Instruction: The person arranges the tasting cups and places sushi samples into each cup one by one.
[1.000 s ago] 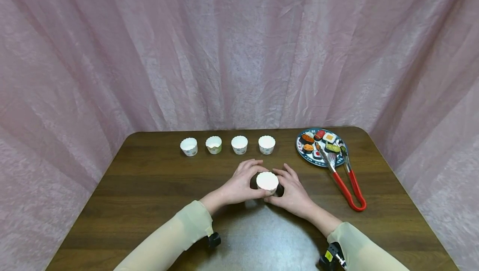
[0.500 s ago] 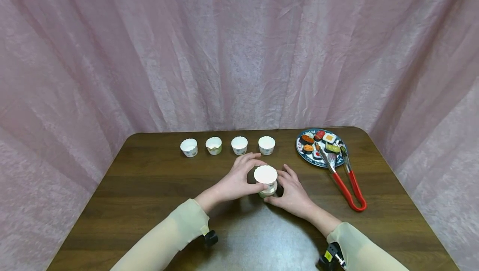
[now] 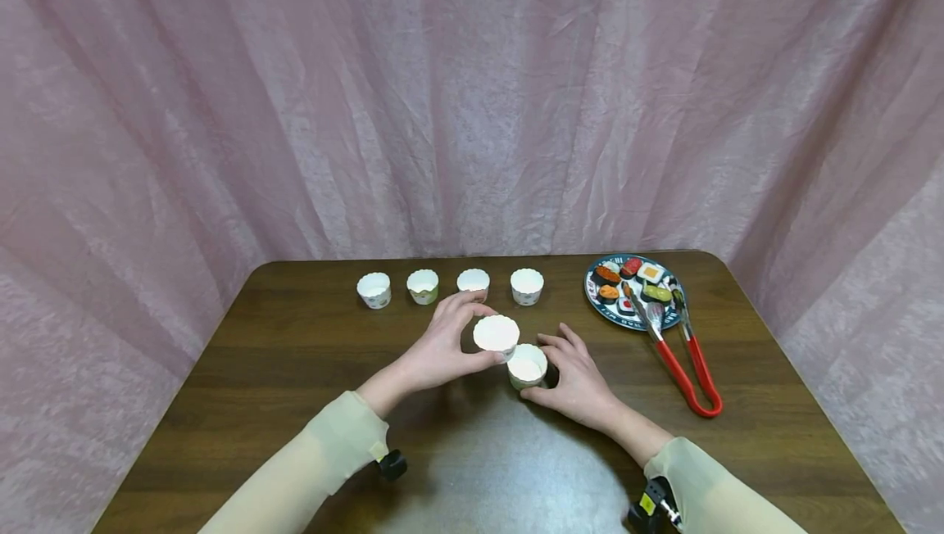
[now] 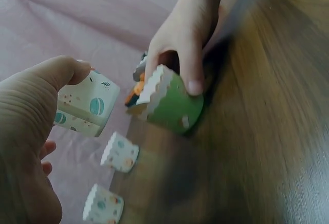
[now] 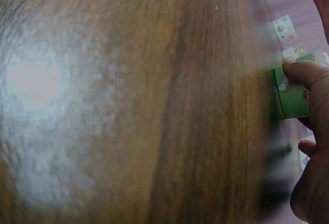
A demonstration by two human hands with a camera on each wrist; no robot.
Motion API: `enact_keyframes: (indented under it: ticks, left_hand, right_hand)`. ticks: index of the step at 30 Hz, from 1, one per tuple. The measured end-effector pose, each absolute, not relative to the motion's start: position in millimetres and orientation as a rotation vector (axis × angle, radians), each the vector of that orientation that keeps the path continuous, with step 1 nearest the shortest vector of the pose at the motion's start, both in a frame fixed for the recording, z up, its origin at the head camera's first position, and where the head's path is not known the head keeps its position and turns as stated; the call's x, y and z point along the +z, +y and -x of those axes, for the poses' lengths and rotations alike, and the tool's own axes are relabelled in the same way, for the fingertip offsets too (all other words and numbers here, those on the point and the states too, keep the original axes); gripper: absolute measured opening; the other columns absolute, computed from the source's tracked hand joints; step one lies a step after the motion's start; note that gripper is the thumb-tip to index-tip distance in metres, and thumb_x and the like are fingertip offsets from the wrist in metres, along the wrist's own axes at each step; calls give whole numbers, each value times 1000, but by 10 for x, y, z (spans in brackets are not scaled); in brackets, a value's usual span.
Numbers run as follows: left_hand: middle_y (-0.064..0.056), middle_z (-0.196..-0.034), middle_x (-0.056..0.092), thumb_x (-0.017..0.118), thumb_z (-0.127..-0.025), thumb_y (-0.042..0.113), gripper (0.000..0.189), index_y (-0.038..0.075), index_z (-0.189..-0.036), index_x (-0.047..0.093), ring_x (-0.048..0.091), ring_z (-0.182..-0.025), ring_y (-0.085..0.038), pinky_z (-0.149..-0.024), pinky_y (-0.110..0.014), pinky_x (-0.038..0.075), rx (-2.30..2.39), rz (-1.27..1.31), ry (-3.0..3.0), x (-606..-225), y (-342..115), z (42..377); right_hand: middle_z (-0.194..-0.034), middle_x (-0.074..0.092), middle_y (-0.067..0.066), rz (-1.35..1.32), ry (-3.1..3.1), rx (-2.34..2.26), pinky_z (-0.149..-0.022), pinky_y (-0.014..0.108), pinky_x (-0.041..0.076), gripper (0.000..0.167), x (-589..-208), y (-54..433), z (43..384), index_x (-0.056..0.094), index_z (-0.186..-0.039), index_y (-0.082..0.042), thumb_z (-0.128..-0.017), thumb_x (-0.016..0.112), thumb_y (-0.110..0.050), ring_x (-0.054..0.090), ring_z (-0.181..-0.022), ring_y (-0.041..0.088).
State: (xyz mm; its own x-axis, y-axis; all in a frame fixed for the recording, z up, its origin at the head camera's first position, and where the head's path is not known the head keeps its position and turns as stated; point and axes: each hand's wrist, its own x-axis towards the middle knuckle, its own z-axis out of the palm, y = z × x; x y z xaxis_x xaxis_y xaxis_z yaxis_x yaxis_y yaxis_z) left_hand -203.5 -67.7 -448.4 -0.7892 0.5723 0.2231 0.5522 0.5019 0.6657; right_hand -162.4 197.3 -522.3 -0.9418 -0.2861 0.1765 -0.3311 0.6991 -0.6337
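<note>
My left hand (image 3: pixel 442 346) pinches a white patterned paper baking cup (image 3: pixel 496 334) between thumb and fingers. The left wrist view shows its macaron-like print (image 4: pixel 96 106), held up off the table. Just right of it, a green paper baking cup (image 3: pixel 527 366) stands on the table, its scalloped white rim upward. My right hand (image 3: pixel 578 378) grips that green cup, thumb at the near side and fingers behind. In the right wrist view the thumb lies across the green wall (image 5: pixel 295 100). Left fingertips overlap one cup of the back row in the head view.
Several paper baking cups (image 3: pixel 374 291) stand in a row along the back of the brown table (image 3: pixel 258 403). At the back right, a patterned plate (image 3: pixel 590 288) holds several sushi pieces. Red-handled tongs (image 3: pixel 674 372) lean across it. A pink curtain (image 3: pixel 472 108) hangs behind.
The white cup sat inside the green one a second ago. My left hand has lifted it out and carried it left. My right hand has stayed on the green cup.
</note>
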Motion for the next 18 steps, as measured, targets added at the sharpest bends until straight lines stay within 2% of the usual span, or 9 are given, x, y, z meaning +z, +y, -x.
enact_keyframes:
  ticks: [4,12,18]
  left_hand:
    - [-7,-163,30,82,-84,46,57,24,-131,58,15,-151,-29,-115,-64,23,1168,-954,2740,-4504,-852,2040]
    - [-2,-166,21,80,-84,53,56,32,-131,57,8,-153,-31,-112,-71,23,1163,-736,2828,-4529,-1238,2045]
    - [-7,-166,21,82,-83,52,60,26,-133,59,9,-151,-38,-111,-72,19,1175,-636,2940,-4608,-1559,2067]
  right_hand:
    - [-150,51,12,-514,-2846,1073,-117,65,22,56,-5211,1964,1630,71,-118,-13,-76,89,-45,17,-152,40]
    - [-150,52,12,-521,-2864,1050,-117,65,21,56,-5185,1972,1636,71,-117,-11,-76,88,-47,17,-152,41]
    - [-150,52,12,-520,-2866,1050,-117,65,21,56,-5194,1978,1627,71,-116,-12,-76,89,-46,17,-153,40]
